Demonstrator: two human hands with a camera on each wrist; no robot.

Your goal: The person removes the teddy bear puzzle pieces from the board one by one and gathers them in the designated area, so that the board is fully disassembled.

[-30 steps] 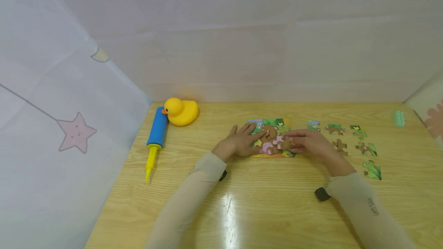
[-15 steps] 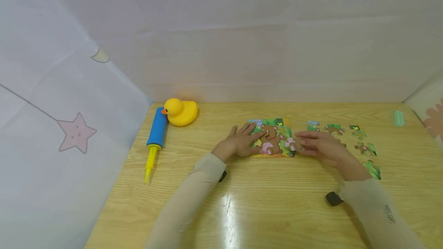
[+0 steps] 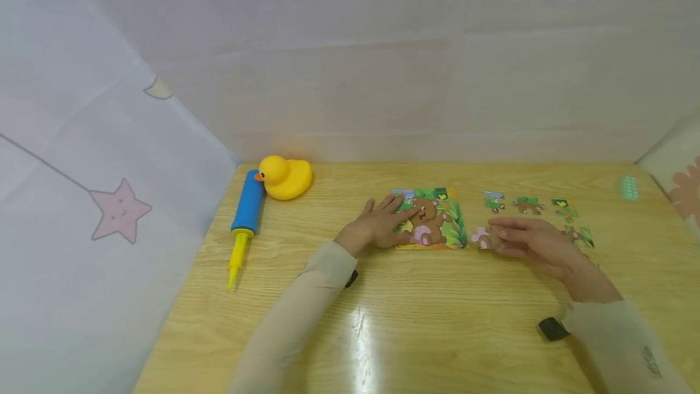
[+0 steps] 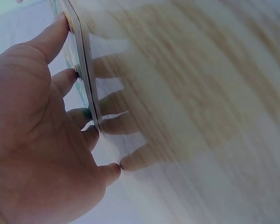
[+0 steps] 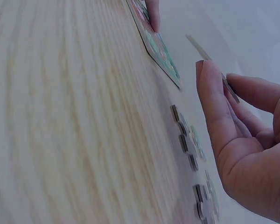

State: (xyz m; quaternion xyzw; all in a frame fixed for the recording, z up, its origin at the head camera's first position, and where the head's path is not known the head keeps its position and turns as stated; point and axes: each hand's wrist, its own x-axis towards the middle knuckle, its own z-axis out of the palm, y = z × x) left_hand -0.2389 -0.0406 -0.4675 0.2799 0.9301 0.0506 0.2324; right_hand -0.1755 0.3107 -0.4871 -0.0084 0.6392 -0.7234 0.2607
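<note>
The bear puzzle board point(image 3: 437, 221) lies flat on the table. My left hand point(image 3: 376, 225) rests on its left side with fingers spread. In the left wrist view, fingertips point(image 4: 60, 30) lie along the board's edge. My right hand point(image 3: 538, 245) is to the right of the board, pinching a brown and pink puzzle piece point(image 3: 481, 238) between thumb and fingers. The right wrist view has this piece edge-on and above the table. Several loose puzzle pieces point(image 3: 528, 205) lie around and partly behind the right hand.
A yellow rubber duck point(image 3: 287, 178) sits at the back left beside a blue and yellow hand pump point(image 3: 248, 202). A small pale green bumpy object point(image 3: 629, 188) is at the back right. White cloth walls point(image 3: 355, 78) border the table point(image 3: 394, 321) behind and at the sides.
My right hand has drawn back to the right from the board with the puzzle piece, uncovering the board's right side. My left hand has stayed in place.
</note>
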